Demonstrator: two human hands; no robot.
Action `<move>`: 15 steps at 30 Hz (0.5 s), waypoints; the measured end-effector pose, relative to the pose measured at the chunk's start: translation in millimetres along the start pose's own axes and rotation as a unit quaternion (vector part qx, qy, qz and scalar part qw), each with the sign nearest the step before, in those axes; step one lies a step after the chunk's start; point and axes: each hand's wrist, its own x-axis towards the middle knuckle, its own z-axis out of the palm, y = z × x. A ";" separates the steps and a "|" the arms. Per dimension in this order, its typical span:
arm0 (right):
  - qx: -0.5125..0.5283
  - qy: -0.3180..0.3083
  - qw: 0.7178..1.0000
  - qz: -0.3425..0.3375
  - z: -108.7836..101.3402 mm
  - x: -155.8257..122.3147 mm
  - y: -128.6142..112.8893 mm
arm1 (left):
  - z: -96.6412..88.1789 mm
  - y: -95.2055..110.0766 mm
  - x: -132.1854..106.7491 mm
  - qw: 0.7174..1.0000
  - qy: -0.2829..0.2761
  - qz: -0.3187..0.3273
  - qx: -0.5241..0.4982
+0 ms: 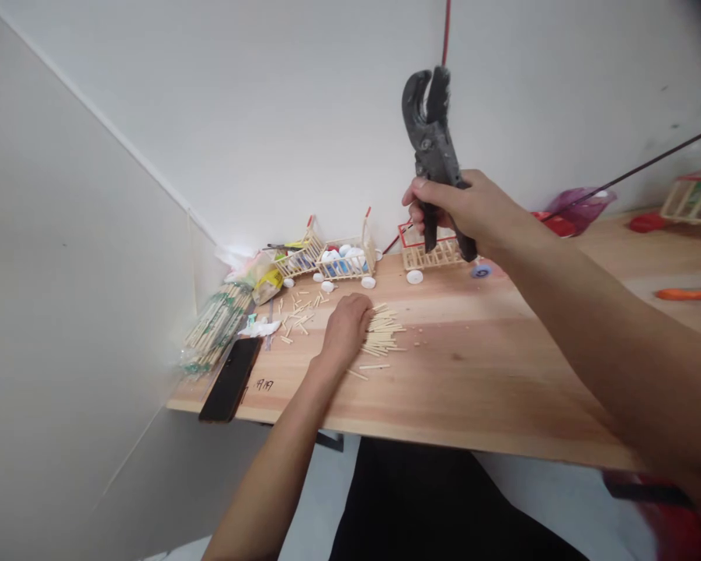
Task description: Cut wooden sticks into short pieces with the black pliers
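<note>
My right hand (464, 204) is raised above the table, wrapped around the handles of a black pipe cutter (435, 140). The cutter's hooked jaw points up and stands apart from its blade. Down on the tabletop, my left hand (346, 327) lies against a pile of short wooden sticks (384, 331). Its fingers are curled down on the pile side and mostly hidden, so whether they hold any sticks does not show. More cut pieces (299, 315) are scattered left of that hand.
Small stick-built carts (346, 261) with white wheels line the wall, and another cart (432, 253) stands behind the cutter. A bundle of bagged sticks (219, 323) and a black phone (230, 380) lie left. An orange-handled tool (686, 294) is at right. The wooden table (473, 397) ends close to my body.
</note>
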 end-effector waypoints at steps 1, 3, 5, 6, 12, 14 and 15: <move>-0.002 0.001 1.000 0.001 -0.1 0.4 -0.7 | 5.1 -2.6 2.7 1.000 -0.010 0.007 0.011; -0.011 0.003 1.000 0.000 -0.4 1.6 -1.2 | 12.5 -6.9 3.9 1.000 -0.016 0.012 0.019; -0.022 0.007 1.000 -0.003 -1.1 3.3 -0.3 | 14.2 -9.0 1.2 1.000 -0.017 0.010 0.008; -0.026 0.009 1.000 -0.004 -1.6 4.2 0.5 | 12.3 -8.9 -1.0 1.000 -0.020 0.008 -0.004; -0.040 0.012 0.999 -0.003 -5.6 9.4 5.2 | -24.1 0.7 -19.8 0.987 -0.136 0.031 -0.083; -0.040 0.009 0.999 0.000 -6.2 10.2 5.9 | -32.2 2.5 -26.1 0.977 -0.195 0.041 -0.071; -0.039 0.007 0.999 0.000 -6.4 10.4 6.2 | -33.4 2.6 -28.5 0.974 -0.217 0.039 -0.058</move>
